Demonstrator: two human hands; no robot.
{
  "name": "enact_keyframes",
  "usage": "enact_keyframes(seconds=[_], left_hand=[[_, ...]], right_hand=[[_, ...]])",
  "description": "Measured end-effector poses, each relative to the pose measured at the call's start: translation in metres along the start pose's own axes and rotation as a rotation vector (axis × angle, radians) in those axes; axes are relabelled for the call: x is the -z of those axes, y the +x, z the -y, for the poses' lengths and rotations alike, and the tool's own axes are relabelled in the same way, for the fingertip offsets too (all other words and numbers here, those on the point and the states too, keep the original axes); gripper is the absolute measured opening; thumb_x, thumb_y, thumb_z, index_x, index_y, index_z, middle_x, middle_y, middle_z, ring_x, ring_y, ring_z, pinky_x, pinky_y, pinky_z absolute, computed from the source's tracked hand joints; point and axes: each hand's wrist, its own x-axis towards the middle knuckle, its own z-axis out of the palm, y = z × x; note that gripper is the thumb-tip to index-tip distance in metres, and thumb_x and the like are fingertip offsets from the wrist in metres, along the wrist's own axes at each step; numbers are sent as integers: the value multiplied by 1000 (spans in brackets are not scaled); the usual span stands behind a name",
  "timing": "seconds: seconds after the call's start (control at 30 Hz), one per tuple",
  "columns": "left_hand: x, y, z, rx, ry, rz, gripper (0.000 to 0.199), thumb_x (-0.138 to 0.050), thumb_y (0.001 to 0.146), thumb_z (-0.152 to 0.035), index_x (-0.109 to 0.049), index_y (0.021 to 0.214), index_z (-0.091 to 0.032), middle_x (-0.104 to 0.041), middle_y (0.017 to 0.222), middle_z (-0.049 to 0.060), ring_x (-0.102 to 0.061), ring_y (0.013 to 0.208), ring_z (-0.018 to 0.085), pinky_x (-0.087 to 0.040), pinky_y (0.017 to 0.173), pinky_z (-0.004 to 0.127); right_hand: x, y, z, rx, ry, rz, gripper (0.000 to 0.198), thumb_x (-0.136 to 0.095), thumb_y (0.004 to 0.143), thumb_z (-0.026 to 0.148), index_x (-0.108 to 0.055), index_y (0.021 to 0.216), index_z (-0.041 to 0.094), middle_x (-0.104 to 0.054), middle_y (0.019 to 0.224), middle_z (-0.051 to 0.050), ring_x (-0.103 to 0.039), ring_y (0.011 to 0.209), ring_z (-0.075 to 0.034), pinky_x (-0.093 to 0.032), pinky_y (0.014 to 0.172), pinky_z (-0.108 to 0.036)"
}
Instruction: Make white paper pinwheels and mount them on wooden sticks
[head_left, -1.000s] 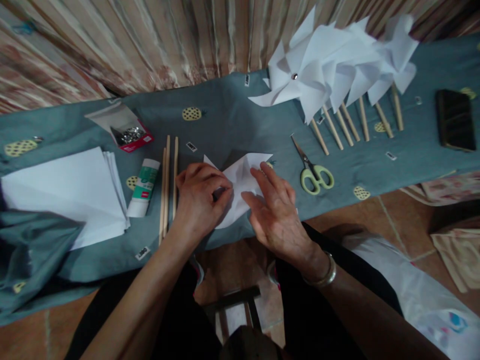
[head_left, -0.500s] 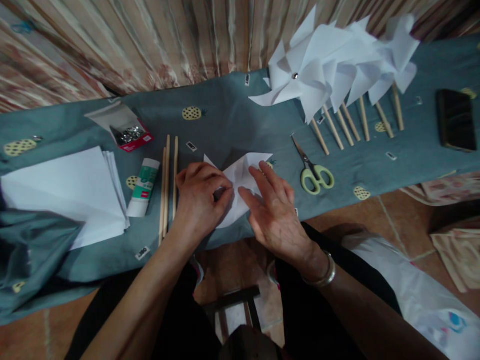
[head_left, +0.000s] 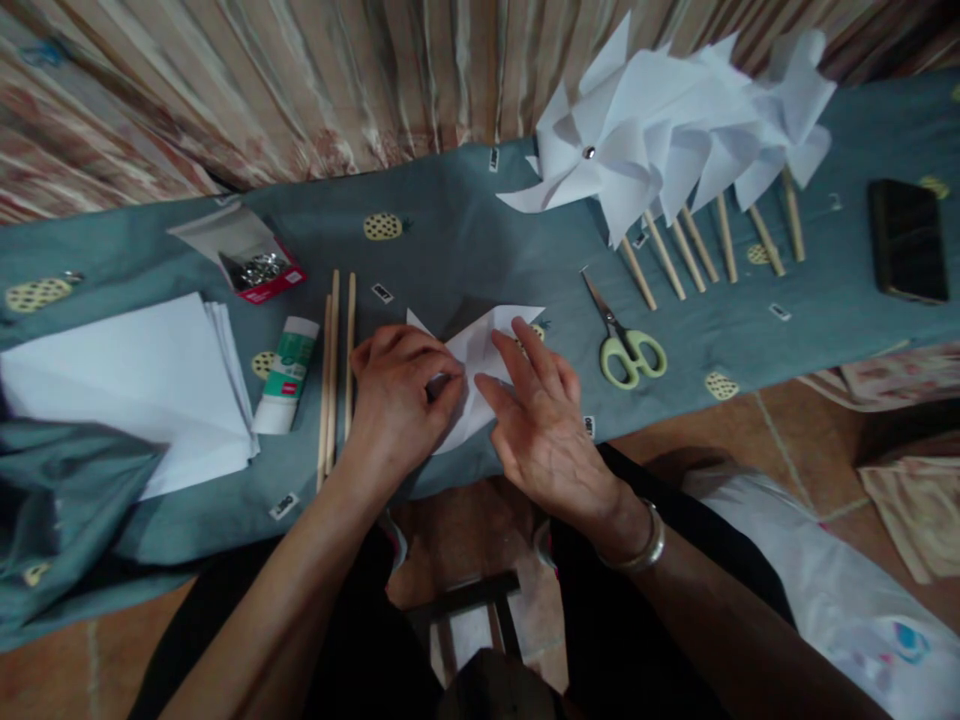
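A white sheet of paper with cut, pointed corners lies at the table's front edge between my hands. My left hand is closed at the paper's left side, thumb and forefinger pinching a part of it near the middle. My right hand rests over the right side with its fingers apart, the fingertips on or just above the sheet; it holds nothing. Left of my left hand lie several wooden sticks. To the right is a pair of scissors with light green handles.
Several white paper pinwheels on wooden sticks overlap at the back right. A phone lies at the far right. On the left are a glue stick, an open box of metal pins and stacked white paper. A curtain hangs behind.
My right hand has shifted slightly down and left, its fingers still spread over the paper. The left hand and the paper stay in place.
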Motion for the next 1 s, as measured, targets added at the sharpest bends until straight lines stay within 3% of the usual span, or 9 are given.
enact_keyframes(seconds=[0.23, 0.37, 0.5, 0.73, 1.0], left_hand=[[3, -2, -1, 18, -6, -3, 13, -60, 84, -31, -72, 83, -26, -71, 96, 3, -58, 104, 26, -40, 94, 47], [10, -6, 1, 3, -21, -73, 18, -58, 86, -34, -71, 96, -28, -69, 106, 4, -57, 108, 27, -42, 94, 47], [13, -13, -2, -56, -26, -141, 18, -53, 89, -30, -71, 94, -28, -69, 106, 4, -56, 107, 25, -42, 95, 46], [5, -27, -18, -177, 156, -44, 23, -47, 93, -22, -69, 95, -25, -70, 105, 2, -54, 111, 27, -31, 99, 54], [-3, -29, -15, -189, 178, -93, 21, -51, 89, -15, -71, 92, -23, -71, 102, 5, -54, 113, 29, -28, 100, 55]], right_hand=[[-1, 2, 1, 68, -70, -8, 32, -37, 92, 12, -59, 115, 9, -42, 146, -21, -15, 148, -31, -30, 110, -53], [-3, 0, 2, 76, -69, -25, 33, -34, 94, 11, -58, 117, 8, -43, 145, -20, -16, 148, -31, -31, 110, -52], [-4, -1, 2, 46, -17, -3, 36, -33, 94, 10, -56, 121, 13, -43, 147, -17, -12, 149, -28, -29, 111, -54], [-4, -3, 1, 10, 14, -16, 42, -37, 91, 8, -56, 127, 20, -42, 148, -12, -14, 148, -29, -30, 111, -55], [-6, -5, -3, 29, 16, -66, 39, -40, 89, 7, -57, 123, 18, -38, 149, -14, -15, 148, -32, -32, 109, -56]])
